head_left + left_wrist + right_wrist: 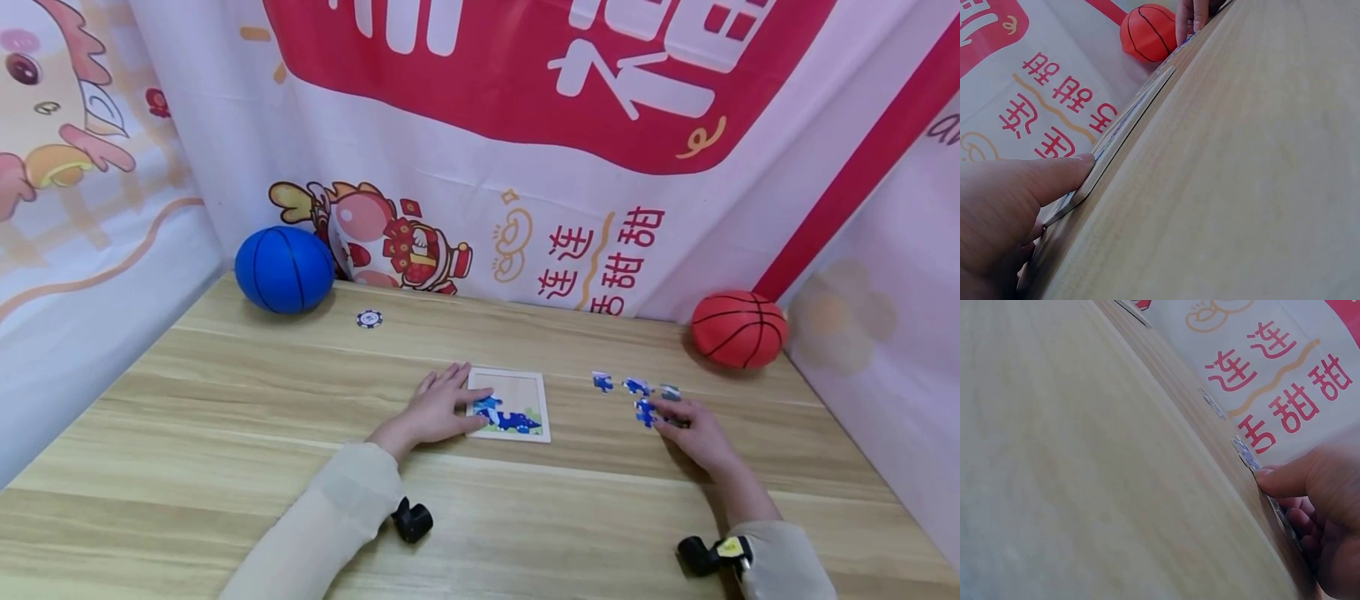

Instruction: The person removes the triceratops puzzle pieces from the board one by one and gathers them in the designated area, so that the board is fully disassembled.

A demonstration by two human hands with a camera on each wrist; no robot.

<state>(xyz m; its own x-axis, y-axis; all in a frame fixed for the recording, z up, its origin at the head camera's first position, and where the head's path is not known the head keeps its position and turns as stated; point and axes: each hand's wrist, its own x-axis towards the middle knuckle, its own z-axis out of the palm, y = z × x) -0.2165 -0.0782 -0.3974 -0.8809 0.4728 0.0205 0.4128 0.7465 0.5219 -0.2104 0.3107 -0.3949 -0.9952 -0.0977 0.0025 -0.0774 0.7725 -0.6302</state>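
A shallow puzzle tray (546, 408) with a pale rim lies on the table, blue and green puzzle pieces (517, 422) fitted along its near side and near left corner. My left hand (438, 408) rests with spread fingers on its left side; in the left wrist view the thumb (1063, 175) presses on the rim. To the right, my right hand (697, 433) pinches at the edge of a blue puzzle piece (644, 413) close on the tabletop. Its thumb (1279, 479) lies against the piece in the right wrist view, other fingers curled beneath. Loose pieces (637, 386) lie just beyond, one partly hidden by the fingers.
A single loose piece (602, 382) lies between tray and right hand. At the back stand a blue ball (285, 269) on the left and a red ball (739, 329) on the right. A round chip (370, 319) lies near the blue ball. Printed cloth (450, 150) hangs behind the table.
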